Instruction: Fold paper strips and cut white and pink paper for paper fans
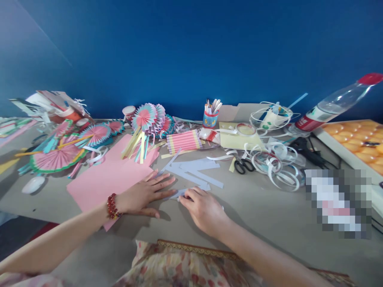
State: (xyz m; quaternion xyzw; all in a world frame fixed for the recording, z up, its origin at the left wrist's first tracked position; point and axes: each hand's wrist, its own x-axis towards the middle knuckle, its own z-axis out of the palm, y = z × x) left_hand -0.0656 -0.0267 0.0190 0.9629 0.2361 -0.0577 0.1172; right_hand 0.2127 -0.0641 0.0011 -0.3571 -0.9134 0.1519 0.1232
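Note:
My left hand lies flat with fingers spread, partly over a pink sheet; its fingertips reach a pale paper strip. To its right, my right hand is closed, thumb and fingers pinched at the strip's other end; what exactly sits between them is too small to make out. Several pale lilac strips lie crossed on the table just beyond both hands. Black-handled scissors rest to the right of these strips.
Folded paper fans and rosettes stand at the left and back. Curled white strips, a tilted bottle and an orange-topped box are at right. A pen cup stands near the blue wall.

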